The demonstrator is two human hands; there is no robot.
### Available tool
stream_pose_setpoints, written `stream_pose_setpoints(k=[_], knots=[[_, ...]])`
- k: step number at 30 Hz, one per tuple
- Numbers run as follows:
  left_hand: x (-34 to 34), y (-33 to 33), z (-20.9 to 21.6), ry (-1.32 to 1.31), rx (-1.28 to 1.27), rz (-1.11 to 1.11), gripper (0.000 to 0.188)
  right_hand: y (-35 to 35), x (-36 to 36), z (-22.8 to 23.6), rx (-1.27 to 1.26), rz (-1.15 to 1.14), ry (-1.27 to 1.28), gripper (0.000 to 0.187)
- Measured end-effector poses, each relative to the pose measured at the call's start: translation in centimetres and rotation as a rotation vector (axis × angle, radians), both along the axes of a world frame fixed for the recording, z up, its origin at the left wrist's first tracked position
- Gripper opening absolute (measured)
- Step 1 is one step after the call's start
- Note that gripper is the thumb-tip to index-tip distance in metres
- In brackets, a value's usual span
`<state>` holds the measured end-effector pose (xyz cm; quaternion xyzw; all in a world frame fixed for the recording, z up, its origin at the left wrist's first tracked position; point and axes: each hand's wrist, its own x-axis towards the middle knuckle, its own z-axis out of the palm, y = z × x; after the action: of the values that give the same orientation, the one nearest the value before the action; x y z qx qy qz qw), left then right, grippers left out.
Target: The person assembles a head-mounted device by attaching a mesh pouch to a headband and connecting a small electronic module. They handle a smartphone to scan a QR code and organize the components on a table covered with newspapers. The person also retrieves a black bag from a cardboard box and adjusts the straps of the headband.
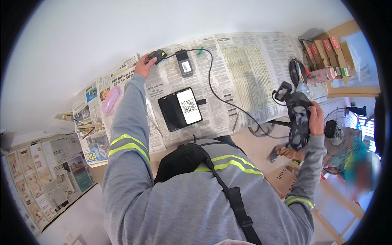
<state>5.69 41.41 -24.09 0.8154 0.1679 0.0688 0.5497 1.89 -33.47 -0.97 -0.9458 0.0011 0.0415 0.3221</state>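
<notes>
My left hand (143, 67) is stretched to the far edge of the newspaper-covered table, its fingers closed on a small black device with yellow marks (158, 56). Beside that device lies a black box with a white label (185, 67). A black cable (210, 77) curves from this area across the table towards the right. Off the table's right side, my right hand (316, 118) grips a black head strap (300, 112) that hangs down, with a camera-like box (283, 91) at its top. Between my arms, a phone in an open black flip case (188, 107) shows a square code.
A pink case (110, 100) lies left of my left forearm. At the far right are a pink bottle (322, 75), a clear bulb-like object (303, 88) and several upright cardboard boxes (326, 53). A standing fan (342, 141) and a blurred person (362, 173) are beyond my right arm.
</notes>
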Motion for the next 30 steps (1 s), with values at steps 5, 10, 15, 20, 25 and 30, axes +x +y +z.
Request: stream_pose_setpoints(k=[5,10,15,20,25,30], knots=[[0.1,1.0,-2.0,-0.027,-0.007,-0.057,0.084,7.7,-9.6,5.1,-0.167,0.091,-0.009,0.042],[-0.3,0.8,-2.5,-0.071,0.21,-0.071,0.086,9.2,-13.8,5.6,-0.317,-0.043,-0.034,0.044],[-0.9,-0.5,-1.9,-0.135,0.365,-0.04,0.086,7.5,-15.0,8.9,-0.464,-0.176,-0.238,0.043],[-1.6,-1.7,-2.3,-0.181,0.285,-0.023,0.084,7.0,-13.7,15.1,-0.593,-0.206,-0.302,0.046],[-4.5,-2.7,-2.0,-0.282,0.334,0.071,0.077,10.8,-12.2,17.9,-0.441,-0.098,-0.226,0.048],[-8.8,-5.3,0.6,-0.43,0.453,0.051,0.06,11.2,-10.8,17.2,-0.606,0.07,-0.194,0.051]])
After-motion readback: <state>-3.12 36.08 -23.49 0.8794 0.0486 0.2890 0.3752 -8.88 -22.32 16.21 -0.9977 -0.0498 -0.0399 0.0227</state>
